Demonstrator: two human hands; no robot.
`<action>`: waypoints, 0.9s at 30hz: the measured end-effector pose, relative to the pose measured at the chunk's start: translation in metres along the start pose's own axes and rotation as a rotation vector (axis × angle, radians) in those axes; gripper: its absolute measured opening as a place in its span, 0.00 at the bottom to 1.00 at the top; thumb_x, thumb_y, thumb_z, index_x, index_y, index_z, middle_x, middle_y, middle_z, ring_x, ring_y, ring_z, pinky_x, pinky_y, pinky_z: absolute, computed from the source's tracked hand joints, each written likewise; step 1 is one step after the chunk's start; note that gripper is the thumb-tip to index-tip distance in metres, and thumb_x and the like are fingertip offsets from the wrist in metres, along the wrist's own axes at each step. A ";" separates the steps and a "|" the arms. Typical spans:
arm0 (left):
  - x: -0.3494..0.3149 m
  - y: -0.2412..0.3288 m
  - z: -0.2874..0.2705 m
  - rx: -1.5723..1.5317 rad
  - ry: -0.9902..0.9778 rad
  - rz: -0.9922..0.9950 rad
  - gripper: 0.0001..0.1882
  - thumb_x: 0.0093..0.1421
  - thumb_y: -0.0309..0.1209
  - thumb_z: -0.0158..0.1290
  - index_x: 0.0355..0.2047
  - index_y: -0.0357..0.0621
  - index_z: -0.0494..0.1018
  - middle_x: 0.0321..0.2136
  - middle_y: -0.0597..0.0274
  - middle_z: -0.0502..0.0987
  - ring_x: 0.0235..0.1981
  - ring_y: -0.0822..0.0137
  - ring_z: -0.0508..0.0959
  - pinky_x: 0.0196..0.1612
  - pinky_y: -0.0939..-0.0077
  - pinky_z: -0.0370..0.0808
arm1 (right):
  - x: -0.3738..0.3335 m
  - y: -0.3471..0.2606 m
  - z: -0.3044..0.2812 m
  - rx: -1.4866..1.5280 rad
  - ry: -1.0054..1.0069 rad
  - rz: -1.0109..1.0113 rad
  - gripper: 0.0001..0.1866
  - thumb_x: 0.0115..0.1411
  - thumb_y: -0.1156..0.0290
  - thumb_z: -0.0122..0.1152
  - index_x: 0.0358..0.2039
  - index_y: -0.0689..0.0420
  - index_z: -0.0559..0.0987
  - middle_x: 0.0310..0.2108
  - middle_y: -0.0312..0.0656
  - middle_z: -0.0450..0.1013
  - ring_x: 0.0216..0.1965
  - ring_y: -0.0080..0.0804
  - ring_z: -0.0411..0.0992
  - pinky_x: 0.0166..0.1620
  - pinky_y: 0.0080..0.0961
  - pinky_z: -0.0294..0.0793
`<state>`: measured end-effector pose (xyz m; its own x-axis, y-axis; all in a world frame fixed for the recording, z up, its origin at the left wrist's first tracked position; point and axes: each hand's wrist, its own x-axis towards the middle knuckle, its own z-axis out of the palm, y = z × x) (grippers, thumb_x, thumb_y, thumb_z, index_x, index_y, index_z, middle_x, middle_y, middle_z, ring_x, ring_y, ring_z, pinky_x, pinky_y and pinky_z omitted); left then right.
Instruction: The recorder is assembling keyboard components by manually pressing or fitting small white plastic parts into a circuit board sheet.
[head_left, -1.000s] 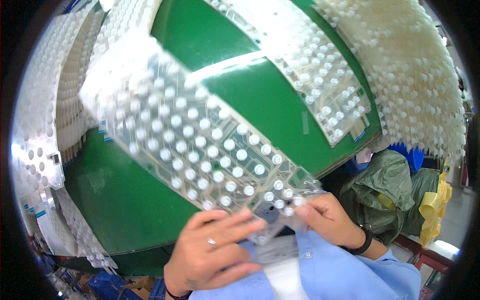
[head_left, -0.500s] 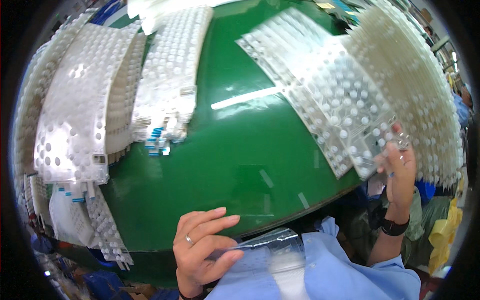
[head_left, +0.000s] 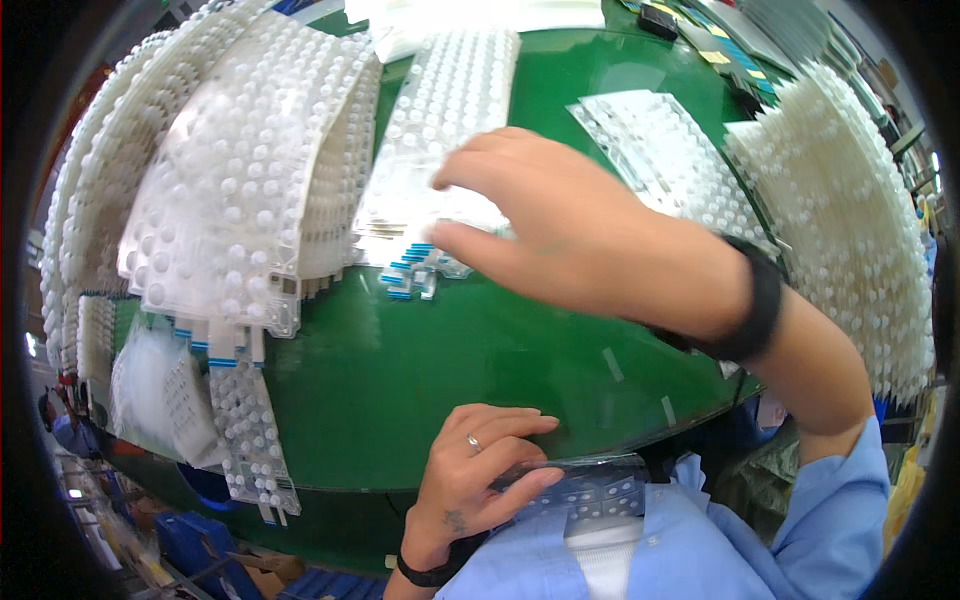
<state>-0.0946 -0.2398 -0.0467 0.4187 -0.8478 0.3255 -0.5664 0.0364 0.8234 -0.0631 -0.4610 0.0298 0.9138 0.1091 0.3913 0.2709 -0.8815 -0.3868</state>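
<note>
A: Report the nearest hand.

B: The left hand (head_left: 480, 470) lies flat, fingers spread, pressing a clear dimpled plastic sheet (head_left: 590, 492) against the front of the blue shirt (head_left: 700, 550). A ring sits on one finger and a dark band circles the wrist. It presses the sheet rather than closing round it.

A: And the other hand?

B: The right hand (head_left: 570, 225) reaches forward over the green table (head_left: 440, 370), well beyond the left hand. Thumb and forefinger are pinched on the near end of a stack of clear dome-studded membrane sheets (head_left: 445, 130). A black wristband (head_left: 755, 310) is on that wrist.

A: What is at the pinch point?

B: Blue-tipped ribbon tails (head_left: 410, 272) stick out from the stack's near end, just below the right thumb.

A: Any holders or piles around?

B: No bins show; the sheets lie in open piles. Left of the right hand is a tall fanned pile of white dome sheets (head_left: 230, 190), with more blue-tipped tails hanging at its near edge. Beside the left hand, at the table's left rim, lies a narrow dome strip (head_left: 250, 430). Right of the right forearm, a large white studded pile (head_left: 850, 210) hangs over the table edge. Beyond the right hand lie flat clear sheets (head_left: 650, 150).
</note>
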 end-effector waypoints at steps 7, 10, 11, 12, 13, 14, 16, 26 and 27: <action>-0.009 -0.004 -0.003 -0.013 0.017 0.005 0.10 0.46 0.33 0.65 0.24 0.44 0.75 0.38 0.57 0.82 0.41 0.58 0.80 0.45 0.64 0.71 | 0.047 0.028 0.089 -0.132 0.027 -0.035 0.17 0.54 0.63 0.62 0.34 0.66 0.75 0.37 0.53 0.73 0.44 0.52 0.70 0.47 0.42 0.70; -0.009 -0.005 -0.003 -0.024 0.007 0.009 0.10 0.47 0.33 0.65 0.23 0.44 0.75 0.38 0.57 0.82 0.41 0.59 0.80 0.45 0.64 0.71 | 0.048 0.035 0.084 0.004 0.023 0.003 0.15 0.58 0.65 0.54 0.29 0.67 0.77 0.28 0.59 0.74 0.35 0.54 0.74 0.43 0.45 0.73; -0.008 -0.005 -0.002 -0.027 0.006 0.009 0.10 0.47 0.33 0.65 0.23 0.44 0.76 0.38 0.58 0.82 0.41 0.59 0.80 0.45 0.64 0.71 | 0.048 0.039 0.080 0.034 0.040 0.081 0.15 0.58 0.66 0.52 0.29 0.67 0.77 0.28 0.59 0.74 0.34 0.55 0.74 0.42 0.45 0.73; -0.008 -0.005 -0.003 -0.028 0.007 0.014 0.10 0.47 0.33 0.65 0.23 0.44 0.76 0.38 0.58 0.82 0.41 0.59 0.80 0.45 0.64 0.71 | 0.051 0.037 0.070 0.059 0.060 0.155 0.15 0.59 0.66 0.51 0.29 0.67 0.77 0.27 0.60 0.74 0.32 0.55 0.74 0.41 0.45 0.73; -0.008 -0.005 -0.003 -0.033 0.013 0.016 0.10 0.47 0.33 0.65 0.23 0.44 0.76 0.38 0.58 0.82 0.41 0.60 0.80 0.45 0.64 0.71 | 0.053 0.032 0.058 0.086 0.082 0.229 0.15 0.60 0.67 0.49 0.29 0.67 0.77 0.27 0.60 0.74 0.31 0.56 0.74 0.41 0.46 0.73; -0.009 -0.005 -0.002 -0.039 0.018 0.018 0.09 0.47 0.33 0.65 0.24 0.44 0.76 0.38 0.59 0.82 0.42 0.60 0.80 0.46 0.64 0.71 | 0.055 0.028 0.043 0.230 0.176 0.340 0.14 0.62 0.69 0.46 0.31 0.66 0.77 0.28 0.59 0.74 0.31 0.57 0.73 0.40 0.44 0.73; -0.009 -0.005 -0.003 -0.045 0.021 0.035 0.09 0.47 0.33 0.65 0.23 0.45 0.76 0.38 0.59 0.82 0.41 0.60 0.80 0.45 0.65 0.71 | 0.047 0.025 0.020 0.151 0.482 -0.009 0.12 0.63 0.72 0.47 0.34 0.67 0.77 0.29 0.59 0.73 0.32 0.58 0.72 0.38 0.40 0.72; -0.035 0.030 -0.018 -0.229 0.017 0.278 0.10 0.49 0.32 0.66 0.21 0.44 0.76 0.28 0.60 0.82 0.19 0.68 0.79 0.21 0.80 0.73 | -0.109 -0.077 0.026 0.432 -0.119 0.101 0.14 0.52 0.78 0.60 0.41 0.64 0.77 0.40 0.50 0.75 0.40 0.45 0.75 0.45 0.33 0.74; -0.039 0.037 -0.020 -0.236 0.016 0.271 0.10 0.49 0.33 0.66 0.21 0.44 0.76 0.27 0.60 0.82 0.18 0.69 0.78 0.20 0.81 0.72 | -0.113 -0.076 0.030 0.509 -0.123 0.139 0.14 0.53 0.79 0.60 0.42 0.64 0.77 0.43 0.50 0.75 0.42 0.43 0.75 0.47 0.32 0.74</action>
<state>-0.1174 -0.1947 -0.0199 0.2878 -0.7825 0.5521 -0.4797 0.3812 0.7903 -0.1782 -0.3927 -0.0100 0.9720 0.0872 0.2182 0.2289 -0.5610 -0.7955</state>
